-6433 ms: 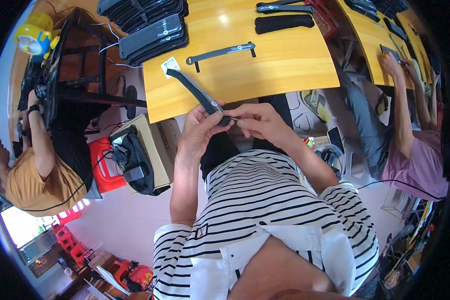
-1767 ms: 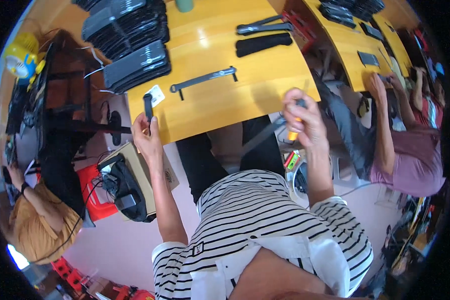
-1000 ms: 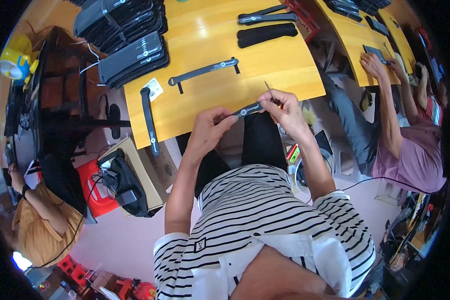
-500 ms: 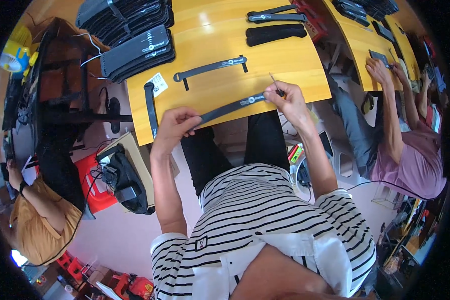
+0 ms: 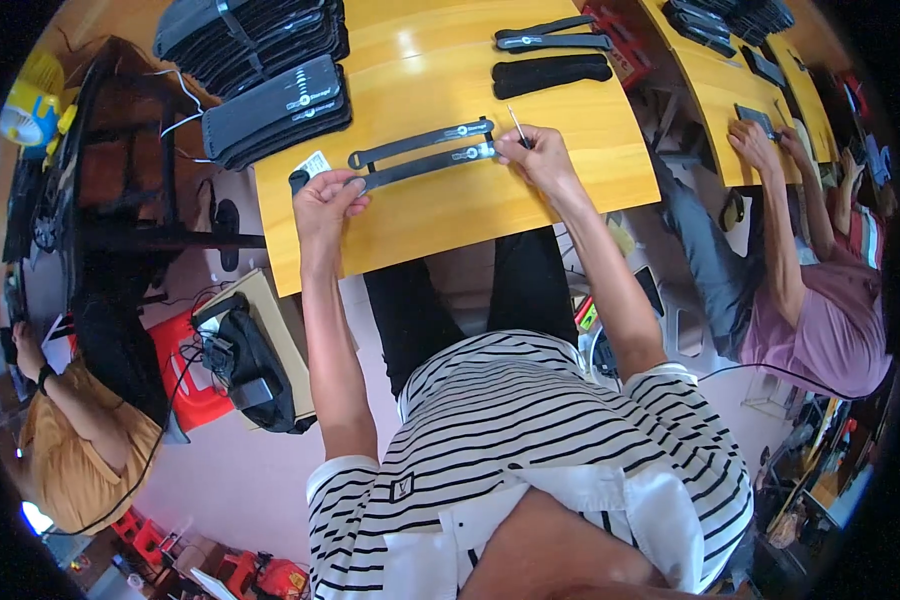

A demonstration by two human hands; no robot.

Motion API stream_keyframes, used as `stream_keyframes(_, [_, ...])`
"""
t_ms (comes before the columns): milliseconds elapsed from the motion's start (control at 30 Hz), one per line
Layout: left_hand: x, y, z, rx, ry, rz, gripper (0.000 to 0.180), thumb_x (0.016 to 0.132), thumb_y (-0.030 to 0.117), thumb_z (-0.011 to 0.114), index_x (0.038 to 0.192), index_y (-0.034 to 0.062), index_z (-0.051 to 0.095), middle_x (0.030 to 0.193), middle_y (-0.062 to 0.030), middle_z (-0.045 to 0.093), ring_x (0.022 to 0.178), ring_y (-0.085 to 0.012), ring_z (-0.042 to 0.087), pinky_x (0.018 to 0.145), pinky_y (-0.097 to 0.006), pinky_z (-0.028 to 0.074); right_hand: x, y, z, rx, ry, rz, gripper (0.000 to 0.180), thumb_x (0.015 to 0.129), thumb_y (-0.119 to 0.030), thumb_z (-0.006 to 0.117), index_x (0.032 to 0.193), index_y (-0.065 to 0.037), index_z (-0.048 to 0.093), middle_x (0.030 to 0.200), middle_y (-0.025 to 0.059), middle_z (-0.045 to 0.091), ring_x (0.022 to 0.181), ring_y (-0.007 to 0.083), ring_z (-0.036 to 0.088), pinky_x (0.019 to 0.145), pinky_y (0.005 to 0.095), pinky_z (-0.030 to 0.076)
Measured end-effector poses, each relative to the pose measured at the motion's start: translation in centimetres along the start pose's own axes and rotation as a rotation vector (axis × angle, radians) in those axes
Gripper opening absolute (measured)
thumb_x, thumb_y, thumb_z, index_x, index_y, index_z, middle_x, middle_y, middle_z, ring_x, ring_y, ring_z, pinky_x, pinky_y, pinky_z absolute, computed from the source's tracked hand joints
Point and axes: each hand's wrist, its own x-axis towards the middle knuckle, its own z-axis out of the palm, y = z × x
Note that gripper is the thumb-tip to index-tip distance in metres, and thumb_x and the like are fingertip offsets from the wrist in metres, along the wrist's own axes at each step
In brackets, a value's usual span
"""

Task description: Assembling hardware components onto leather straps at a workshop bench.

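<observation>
My left hand (image 5: 327,207) pinches the left end of a black strap (image 5: 415,168), and my right hand (image 5: 536,160) grips its right end. The strap is stretched just in front of a similar black strap (image 5: 420,144) on the table. That one has a round slotted end and small black strips crossing at its ends. Also in my right hand is a thin pointed tool (image 5: 517,125), its metal tip up; its exact kind is unclear. Beside my left hand are a white label (image 5: 315,164) and the end of another black strap (image 5: 297,181), mostly hidden.
Bundled stacks of black straps (image 5: 270,105) stand at the table's far left. More straps (image 5: 552,73) lie at the far right of the yellow table (image 5: 450,215). A co-worker's hands (image 5: 755,147) work at the table to the right. A black bag (image 5: 255,370) lies low on the left.
Both hands have moved away from me over the table, bringing the held strap up close to the one lying there. My left hand now covers most of the strap at the left edge.
</observation>
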Motion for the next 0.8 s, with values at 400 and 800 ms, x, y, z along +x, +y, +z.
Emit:
stream_keyframes(400, [3.4,-2.1,0.4,-0.073,0.073,0.022,0.016,0.078,0.000,0.064,0.093,-0.0037,0.061,0.073,-0.0069,0.062,0.058,-0.0125,0.061,0.052,-0.019,0.049,3.4,1.6,-0.1,-0.068,0.118,0.040,0.010,0.074,-0.010,0.067,0.069,-0.002,0.063,0.059,0.0023,0.059,0.048,0.0074,0.047,0.046,0.0236,0.037])
stream_keyframes(800, [4.0,-2.9,0.8,0.028,0.151,0.102,0.014,0.080,-0.001,0.062,0.093,-0.0040,0.062,0.073,-0.0063,0.062,0.058,-0.0114,0.061,0.053,-0.019,0.049,3.7,1.1,-0.2,-0.155,0.091,0.082,0.012,0.076,-0.011,0.063,0.066,-0.003,0.062,0.053,0.0015,0.056,0.044,0.0072,0.047,0.043,0.0242,0.037])
